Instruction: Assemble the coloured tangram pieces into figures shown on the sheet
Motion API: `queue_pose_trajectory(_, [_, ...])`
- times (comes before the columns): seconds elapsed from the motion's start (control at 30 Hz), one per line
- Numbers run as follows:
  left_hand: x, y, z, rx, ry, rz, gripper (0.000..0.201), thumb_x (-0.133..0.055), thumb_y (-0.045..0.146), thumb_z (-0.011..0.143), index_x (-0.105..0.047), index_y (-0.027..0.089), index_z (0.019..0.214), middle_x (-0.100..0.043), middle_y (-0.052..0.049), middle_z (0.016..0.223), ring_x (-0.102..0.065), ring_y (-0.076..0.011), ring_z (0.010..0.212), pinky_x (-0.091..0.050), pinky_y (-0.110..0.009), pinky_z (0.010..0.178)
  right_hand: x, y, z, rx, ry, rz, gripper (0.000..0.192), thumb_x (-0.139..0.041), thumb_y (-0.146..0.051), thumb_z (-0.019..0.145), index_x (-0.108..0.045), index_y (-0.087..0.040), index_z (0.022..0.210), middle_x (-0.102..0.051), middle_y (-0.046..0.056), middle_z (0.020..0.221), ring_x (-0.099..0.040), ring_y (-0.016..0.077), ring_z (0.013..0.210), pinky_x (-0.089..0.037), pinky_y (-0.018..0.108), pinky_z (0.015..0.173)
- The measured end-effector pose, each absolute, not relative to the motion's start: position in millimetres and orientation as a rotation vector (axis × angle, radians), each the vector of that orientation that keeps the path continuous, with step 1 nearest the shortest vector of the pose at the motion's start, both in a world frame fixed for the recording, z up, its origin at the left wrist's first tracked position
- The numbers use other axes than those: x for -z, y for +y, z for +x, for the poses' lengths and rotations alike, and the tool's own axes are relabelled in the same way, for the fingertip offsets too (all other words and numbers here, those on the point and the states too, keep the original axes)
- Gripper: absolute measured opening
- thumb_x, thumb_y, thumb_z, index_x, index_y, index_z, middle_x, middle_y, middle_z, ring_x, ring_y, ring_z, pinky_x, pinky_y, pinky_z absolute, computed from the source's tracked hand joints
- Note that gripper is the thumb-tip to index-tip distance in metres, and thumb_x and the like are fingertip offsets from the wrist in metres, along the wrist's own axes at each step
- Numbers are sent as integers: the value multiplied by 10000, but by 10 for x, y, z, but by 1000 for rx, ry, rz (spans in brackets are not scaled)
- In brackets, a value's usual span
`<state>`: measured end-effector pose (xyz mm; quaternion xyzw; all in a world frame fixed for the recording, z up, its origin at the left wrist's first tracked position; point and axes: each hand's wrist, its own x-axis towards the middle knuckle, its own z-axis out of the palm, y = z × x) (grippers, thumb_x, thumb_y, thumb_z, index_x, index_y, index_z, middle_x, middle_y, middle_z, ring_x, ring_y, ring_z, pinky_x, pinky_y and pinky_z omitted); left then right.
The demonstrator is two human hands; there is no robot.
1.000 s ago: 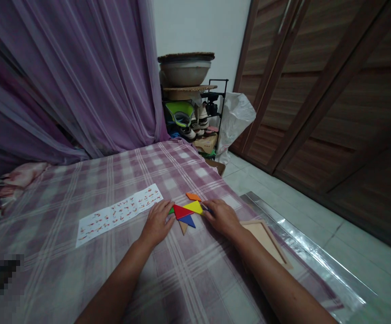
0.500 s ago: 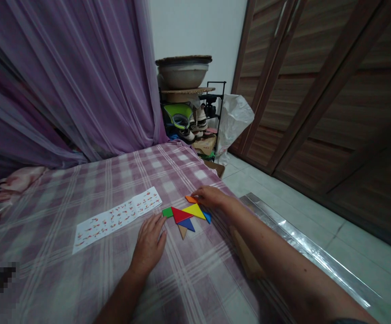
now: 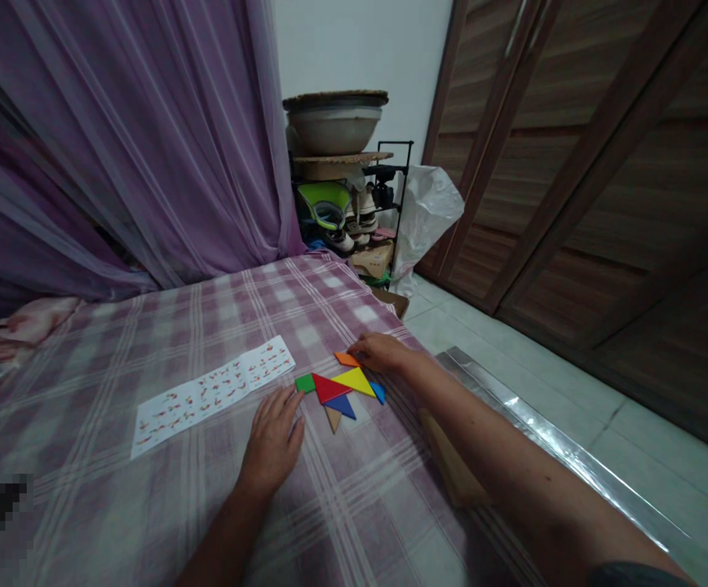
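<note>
My right hand (image 3: 384,353) fingers pinch the orange piece (image 3: 347,359) — my left hand (image 3: 274,436) lies open, flat, near the green piece (image 3: 304,383).

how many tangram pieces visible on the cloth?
7: orange piece under the right hand; green leftmost by the left hand; red, yellow, two blue, tan nearest. More may hide under the hand.

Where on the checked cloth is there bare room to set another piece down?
Bare cloth lies between the paper strip and curtain, and near the left hand. It is crowded around the coloured pieces, right hand and wooden tray.
</note>
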<state>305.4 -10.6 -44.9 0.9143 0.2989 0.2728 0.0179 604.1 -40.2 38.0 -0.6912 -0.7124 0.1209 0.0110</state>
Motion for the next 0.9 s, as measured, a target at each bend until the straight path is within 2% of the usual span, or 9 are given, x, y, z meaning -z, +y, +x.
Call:
queue_pose_trajectory(0.17, [454, -111, 3070, -848, 937, 2824, 402, -422, 271, 944, -578, 193, 1307, -600, -107, 1358, -518, -285, 1287, -420, -519, 1076, -407, -354, 6023, -424, -2201, -2161, 389, -543, -289, 915, -644, -284, 1291, -676, 80, 1216, -630, 234, 1080, -442, 249, 790])
queue_pose_trajectory(0.33, [437, -120, 3077, -823, 951, 2809, 410, -429, 266, 942, -570, 189, 1319, -590, -107, 1372, -504, -286, 1301, -395, -527, 1098, -421, -286, 5985, -507, -2195, -2140, 369, -604, -358, 877, -679, -296, 1233, -731, 31, 1126, -664, 203, 983, -423, 222, 710])
queue_pose_trajectory(0.6, [431, -122, 3077, -794, 961, 2819, 411, -431, 278, 942, -576, 187, 1316, -591, -110, 1374, -511, -299, 1296, -404, -540, 1089, -367, -218, 5942, -548, -2157, -2148, 338, -598, -335, 866, -709, -288, 1181, -750, 14, 1064, -667, 187, 929, -384, 215, 642])
queue_pose_trajectory(0.9, [437, -120, 3092, -797, 969, 2809, 414, -441, 269, 932, -570, 192, 1318, -600, -102, 1363, -517, -291, 1289, -415, -524, 1081, -377, -193, 5902, -579, -2135, -2141, 346, -597, -276, 854, -716, -271, 1179, -756, 11, 1071, -676, 182, 930, -393, 208, 655])
